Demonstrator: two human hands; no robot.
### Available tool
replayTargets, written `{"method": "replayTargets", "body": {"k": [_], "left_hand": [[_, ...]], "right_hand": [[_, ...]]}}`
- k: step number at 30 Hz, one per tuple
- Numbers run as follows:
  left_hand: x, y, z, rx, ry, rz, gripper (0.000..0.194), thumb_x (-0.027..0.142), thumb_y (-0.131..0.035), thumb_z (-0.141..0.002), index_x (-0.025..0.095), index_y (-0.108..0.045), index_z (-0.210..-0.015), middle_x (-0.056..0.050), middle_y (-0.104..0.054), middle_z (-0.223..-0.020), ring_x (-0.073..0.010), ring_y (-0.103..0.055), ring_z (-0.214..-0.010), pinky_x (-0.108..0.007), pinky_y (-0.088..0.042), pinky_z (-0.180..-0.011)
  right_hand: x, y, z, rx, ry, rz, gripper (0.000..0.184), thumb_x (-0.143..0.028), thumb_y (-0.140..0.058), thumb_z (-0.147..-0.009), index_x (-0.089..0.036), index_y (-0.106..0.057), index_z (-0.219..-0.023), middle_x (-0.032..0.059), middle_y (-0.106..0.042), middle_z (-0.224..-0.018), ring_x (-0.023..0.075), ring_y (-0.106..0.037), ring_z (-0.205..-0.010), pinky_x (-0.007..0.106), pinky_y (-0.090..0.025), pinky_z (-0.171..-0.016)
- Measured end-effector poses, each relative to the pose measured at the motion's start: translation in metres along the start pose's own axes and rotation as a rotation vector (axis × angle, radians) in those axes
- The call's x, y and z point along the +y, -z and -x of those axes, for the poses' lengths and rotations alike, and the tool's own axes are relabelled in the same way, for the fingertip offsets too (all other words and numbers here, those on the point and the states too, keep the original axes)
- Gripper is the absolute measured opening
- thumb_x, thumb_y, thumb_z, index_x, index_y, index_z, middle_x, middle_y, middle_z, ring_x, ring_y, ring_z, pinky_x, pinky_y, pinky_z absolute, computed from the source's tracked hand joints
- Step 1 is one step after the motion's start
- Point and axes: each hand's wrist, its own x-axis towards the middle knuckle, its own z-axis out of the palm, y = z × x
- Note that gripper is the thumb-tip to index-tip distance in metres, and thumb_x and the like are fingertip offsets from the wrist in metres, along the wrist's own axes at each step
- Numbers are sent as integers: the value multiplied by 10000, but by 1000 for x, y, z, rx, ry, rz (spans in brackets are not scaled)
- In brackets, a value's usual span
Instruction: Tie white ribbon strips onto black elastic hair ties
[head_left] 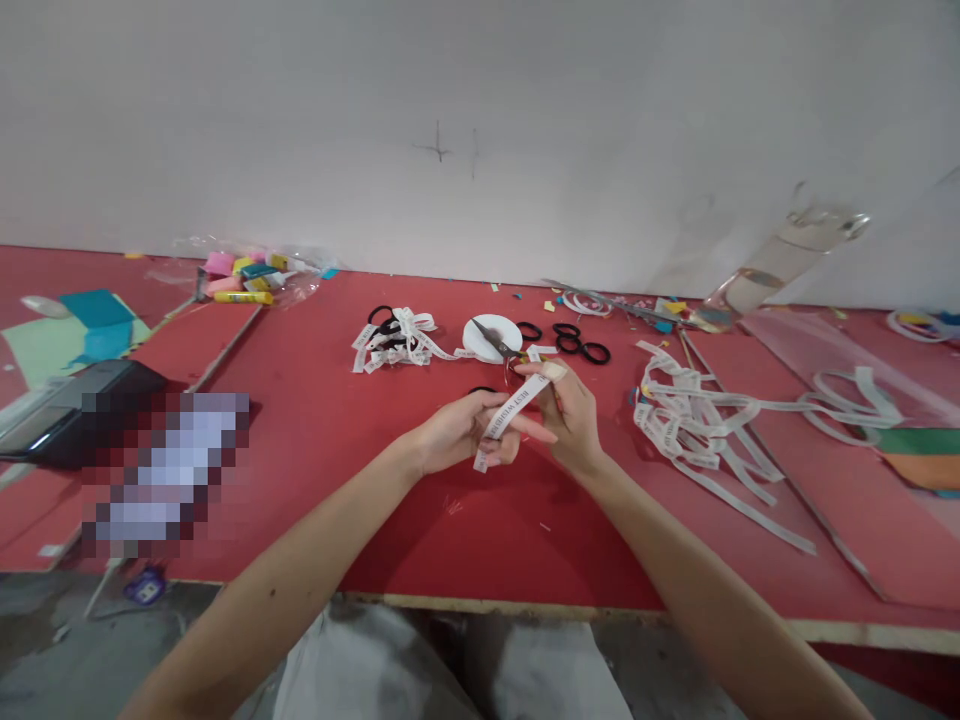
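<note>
A white ribbon (519,402) with dark printed lettering stretches at a slant between my two hands above the red table. My left hand (459,432) is closed around its lower part, with the short end hanging past the fingers. My right hand (574,415) pinches the upper part, a finger reaching toward the left hand. Just beyond the hands, scissors (501,344) lie with their blades over a white disc (480,334); their handles are partly hidden by the right hand. Several black hair ties (568,342) lie right of the disc.
A heap of black hair ties with ribbon bows (401,338) sits left of the disc. Loose ribbon (686,415) is tangled at right, near a tilted clear bottle (772,265). At left are a phone (172,465), a black case (82,410) and a bag of colourful pieces (251,270).
</note>
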Motion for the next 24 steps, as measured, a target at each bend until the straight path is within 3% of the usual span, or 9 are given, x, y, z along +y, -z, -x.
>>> {"method": "replayTargets", "body": {"k": [3,8,10,13,16,18,24], "left_hand": [[-5,-5,-2,-115,88,-82,659,433,-224,-954,67,-764,-860,-32,-465,-481,-119,-341,-496,-290,-268,-532],[-3,-15,0,-258,109,-220,442,456,-481,-921,117,-751,-1006,52,-280,-481,-91,-182,-460,-295,-124,-492],[1,-17,4,-254,55,-185,418,459,-500,-905,133,-753,-972,53,-258,-496,-91,-168,-473,-290,-124,-494],[5,-17,9,-138,-87,-86,404,476,-526,-869,136,-744,-867,47,-234,-493,-97,-214,-478,-285,-181,-490],[7,-17,11,-26,-185,-41,388,508,-588,-820,143,-717,-804,41,-249,-497,-107,-289,-486,-287,-238,-503],[7,-18,9,-30,-206,-19,433,560,-578,-813,148,-704,-767,46,-234,-489,-101,-264,-472,-288,-235,-508],[3,-24,4,-102,-199,79,736,742,-276,-860,159,-718,-773,41,-185,-477,-118,-227,-467,-314,-253,-528]], "right_hand": [[-5,2,0,-28,118,-22,290,-267,-402,-980,-287,-663,-1104,63,-623,-882,213,-602,-812,368,-509,-735],[-12,2,-1,-234,244,-54,337,-227,-377,-982,-290,-667,-1142,51,-625,-840,181,-578,-732,316,-491,-661],[-14,0,-1,-324,213,-90,316,-227,-389,-984,-286,-650,-1152,45,-651,-869,166,-597,-736,292,-492,-658],[-16,-1,-2,-445,148,-194,237,-257,-457,-966,-246,-624,-1134,51,-689,-948,168,-645,-813,281,-510,-701],[-18,-3,-2,-504,60,-271,184,-236,-490,-930,-208,-626,-1051,48,-699,-937,168,-648,-807,271,-510,-694],[-20,-3,-3,-522,-25,-293,161,-192,-494,-894,-194,-629,-982,36,-694,-902,157,-633,-773,260,-502,-672],[-27,-5,-2,-545,-167,-349,70,-188,-575,-794,-206,-630,-833,-13,-675,-791,142,-609,-698,268,-506,-651]]}}
